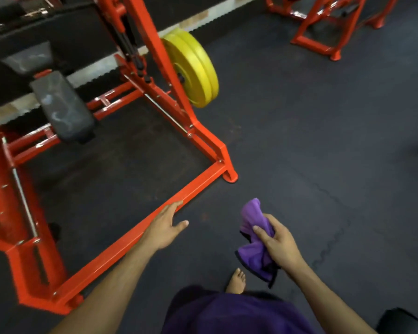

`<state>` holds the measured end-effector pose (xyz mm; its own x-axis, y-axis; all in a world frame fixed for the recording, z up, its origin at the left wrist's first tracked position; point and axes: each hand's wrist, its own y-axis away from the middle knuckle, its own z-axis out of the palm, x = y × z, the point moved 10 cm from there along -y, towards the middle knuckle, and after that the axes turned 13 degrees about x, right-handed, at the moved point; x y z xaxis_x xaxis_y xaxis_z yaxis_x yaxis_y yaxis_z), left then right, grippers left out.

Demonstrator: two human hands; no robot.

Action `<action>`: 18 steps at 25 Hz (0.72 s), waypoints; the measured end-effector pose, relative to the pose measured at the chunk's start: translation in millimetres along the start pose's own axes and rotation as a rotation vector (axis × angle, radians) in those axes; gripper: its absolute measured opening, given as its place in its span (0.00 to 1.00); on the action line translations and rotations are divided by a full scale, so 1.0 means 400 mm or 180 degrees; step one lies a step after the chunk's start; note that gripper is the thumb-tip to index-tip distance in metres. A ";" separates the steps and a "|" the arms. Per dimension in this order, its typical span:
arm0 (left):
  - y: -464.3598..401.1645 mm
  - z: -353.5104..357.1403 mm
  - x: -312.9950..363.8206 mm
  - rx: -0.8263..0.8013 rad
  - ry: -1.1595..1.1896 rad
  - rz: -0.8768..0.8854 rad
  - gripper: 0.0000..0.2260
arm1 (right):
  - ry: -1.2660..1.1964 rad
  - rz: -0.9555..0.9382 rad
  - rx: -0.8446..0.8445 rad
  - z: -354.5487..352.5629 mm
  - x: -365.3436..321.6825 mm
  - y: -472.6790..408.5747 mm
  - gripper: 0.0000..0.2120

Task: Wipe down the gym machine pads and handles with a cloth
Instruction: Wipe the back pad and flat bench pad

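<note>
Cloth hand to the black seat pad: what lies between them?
In the head view, the red base bar of the machine crosses between the purple cloth in the right hand and the seat pad; otherwise dark floor mat.

the red machine frame runs off the left and top edges, so its upper parts cannot be made out. the second red frame is cut by the top edge. the right hand covers the middle of the purple cloth. a dark object at the bottom right corner is cropped and unidentifiable. the black seat pad is motion-blurred.
</note>
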<state>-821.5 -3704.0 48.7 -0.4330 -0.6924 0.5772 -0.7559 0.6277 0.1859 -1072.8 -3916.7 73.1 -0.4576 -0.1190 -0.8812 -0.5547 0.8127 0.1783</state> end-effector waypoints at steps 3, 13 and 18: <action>-0.149 0.034 0.096 -0.0098 0.0077 0.0049 0.30 | 0.0394 0.0026 0.0036 -0.055 -0.022 -0.180 0.07; -0.857 0.161 0.344 -0.0359 0.0434 0.0244 0.30 | 0.0880 0.0694 0.0732 -0.317 -0.065 -0.862 0.13; -1.213 0.187 0.578 -0.0585 0.0203 0.0688 0.31 | 0.0841 0.0894 0.1170 -0.461 -0.120 -1.164 0.15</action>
<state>-591.6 -4195.4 32.5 -0.5382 -0.5155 0.6668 -0.5454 0.8162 0.1908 -920.6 -4394.8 113.3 -0.7392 0.0309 -0.6728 -0.1272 0.9746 0.1845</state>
